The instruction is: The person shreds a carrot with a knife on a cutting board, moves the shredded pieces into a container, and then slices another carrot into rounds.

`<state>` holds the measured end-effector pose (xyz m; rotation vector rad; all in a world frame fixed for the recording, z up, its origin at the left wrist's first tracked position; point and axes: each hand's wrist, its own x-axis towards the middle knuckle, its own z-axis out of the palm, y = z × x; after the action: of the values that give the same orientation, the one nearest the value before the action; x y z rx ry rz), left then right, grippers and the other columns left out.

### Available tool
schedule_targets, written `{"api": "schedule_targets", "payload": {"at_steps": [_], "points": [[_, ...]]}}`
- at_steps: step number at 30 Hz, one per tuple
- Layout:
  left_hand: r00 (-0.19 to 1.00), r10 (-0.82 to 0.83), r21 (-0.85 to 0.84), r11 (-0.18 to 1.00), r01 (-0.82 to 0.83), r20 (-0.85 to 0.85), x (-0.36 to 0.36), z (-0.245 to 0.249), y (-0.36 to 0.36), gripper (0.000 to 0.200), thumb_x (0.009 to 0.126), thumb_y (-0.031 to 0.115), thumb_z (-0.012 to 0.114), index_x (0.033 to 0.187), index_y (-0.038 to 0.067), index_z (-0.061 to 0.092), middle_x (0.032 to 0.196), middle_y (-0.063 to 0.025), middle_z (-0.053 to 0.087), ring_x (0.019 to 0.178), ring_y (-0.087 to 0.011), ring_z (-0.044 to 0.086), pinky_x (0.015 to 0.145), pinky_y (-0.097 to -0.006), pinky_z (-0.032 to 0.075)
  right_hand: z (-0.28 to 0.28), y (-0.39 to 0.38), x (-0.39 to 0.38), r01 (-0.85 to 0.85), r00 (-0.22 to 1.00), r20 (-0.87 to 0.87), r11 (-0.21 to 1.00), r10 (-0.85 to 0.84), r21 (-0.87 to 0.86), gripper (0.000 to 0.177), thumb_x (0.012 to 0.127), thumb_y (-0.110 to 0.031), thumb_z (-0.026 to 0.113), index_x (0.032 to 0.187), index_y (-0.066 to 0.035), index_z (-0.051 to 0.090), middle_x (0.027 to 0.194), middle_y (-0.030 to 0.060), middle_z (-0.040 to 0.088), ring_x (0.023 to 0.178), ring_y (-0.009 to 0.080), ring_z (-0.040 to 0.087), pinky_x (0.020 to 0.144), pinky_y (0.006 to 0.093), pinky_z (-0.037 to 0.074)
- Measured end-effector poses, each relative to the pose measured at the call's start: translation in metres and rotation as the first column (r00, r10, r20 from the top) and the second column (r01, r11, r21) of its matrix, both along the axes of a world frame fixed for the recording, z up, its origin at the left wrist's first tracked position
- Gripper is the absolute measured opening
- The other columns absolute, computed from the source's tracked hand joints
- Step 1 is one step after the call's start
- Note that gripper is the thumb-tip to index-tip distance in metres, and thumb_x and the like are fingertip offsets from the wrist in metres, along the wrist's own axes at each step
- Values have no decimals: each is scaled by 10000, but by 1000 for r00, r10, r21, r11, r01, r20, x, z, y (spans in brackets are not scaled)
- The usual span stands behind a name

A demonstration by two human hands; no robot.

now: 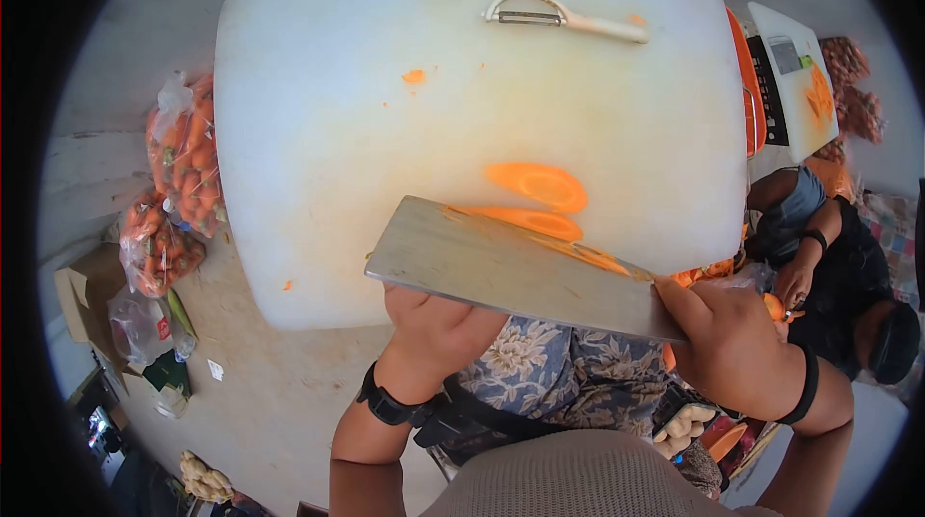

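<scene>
My right hand (723,339) is closed round the handle end of a wide cleaver (520,266). The cleaver's blade slants across the near edge of the white cutting board (318,151), with orange bits along its far edge. My left hand (438,329) is curled under the blade's left part; the blade hides its fingertips and anything in them. A tiny green bit shows by the blade's left end. Just beyond the blade lies one long carrot slice (530,220), partly covered. Another carrot slice (544,185) rests flat behind it.
A white peeler (588,24) and carrot scraps (413,77) lie on the board. Bags of carrots (198,160) stand at the left near a cardboard box (92,291). At right, another person (848,276) works near an orange tub (750,83) and a second board (805,117).
</scene>
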<state>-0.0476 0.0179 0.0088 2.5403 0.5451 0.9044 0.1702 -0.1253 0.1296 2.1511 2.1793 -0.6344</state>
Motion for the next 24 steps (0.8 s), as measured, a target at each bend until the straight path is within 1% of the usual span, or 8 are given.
{"api": "schedule_targets", "payload": {"at_steps": [5,7,11,13,17,18,22,24], "points": [[1000,28,62,998,-28,-1,6,3,0,237,678,56,737,908,115,735,1012,-41,658,952,-278,613,836,-393,467,-10,23,-3,-7,1000,-20,1000,7,-15,269,726,-72,642,973,-6,557,618,71,515,471,236,542,421,353,425],[992,103,142,983,-113,76,14,3,3,237,559,113,666,785,175,705,936,50,649,853,-167,567,729,-307,477,-14,34,-4,-41,998,-54,998,39,-42,209,726,-56,623,915,-26,540,612,77,518,480,253,556,423,364,434],[993,87,176,979,-100,78,16,5,7,219,560,126,663,775,150,696,915,36,643,862,-169,561,715,-301,474,-18,39,-9,-21,999,-30,998,19,-58,182,717,-37,611,878,-33,525,604,82,526,507,257,586,439,361,453],[996,70,152,985,-77,47,14,8,6,195,581,125,693,777,124,696,895,22,642,876,-183,567,708,-309,477,-22,40,-12,0,999,-34,998,-3,-67,169,727,-42,612,876,-20,535,623,103,563,549,273,620,476,367,480],[993,77,186,978,-91,84,21,8,5,172,610,120,736,777,117,697,868,15,634,878,-199,573,706,-325,477,-42,68,-21,-24,993,-112,998,31,64,153,733,-36,616,865,-7,543,659,135,600,590,293,640,522,378,502],[993,74,174,981,-89,89,22,9,5,164,625,116,751,780,114,700,860,13,628,878,-201,574,710,-332,476,-43,70,-22,-19,991,-132,999,25,48,148,736,-30,616,863,-3,546,669,147,607,608,302,645,536,385,506],[991,88,132,986,-100,97,20,7,1,152,648,125,769,785,117,701,849,-2,619,875,-203,577,717,-345,469,-44,57,-22,-2,992,-129,999,9,52,148,730,-7,613,865,1,551,675,163,609,626,321,644,553,402,510],[989,94,149,983,-110,113,20,4,3,160,649,121,767,795,113,704,857,-10,619,879,-210,578,716,-348,467,-33,46,-18,7,994,-107,998,-1,58,143,734,-8,608,866,-3,552,670,156,604,609,320,636,549,405,508]]}}
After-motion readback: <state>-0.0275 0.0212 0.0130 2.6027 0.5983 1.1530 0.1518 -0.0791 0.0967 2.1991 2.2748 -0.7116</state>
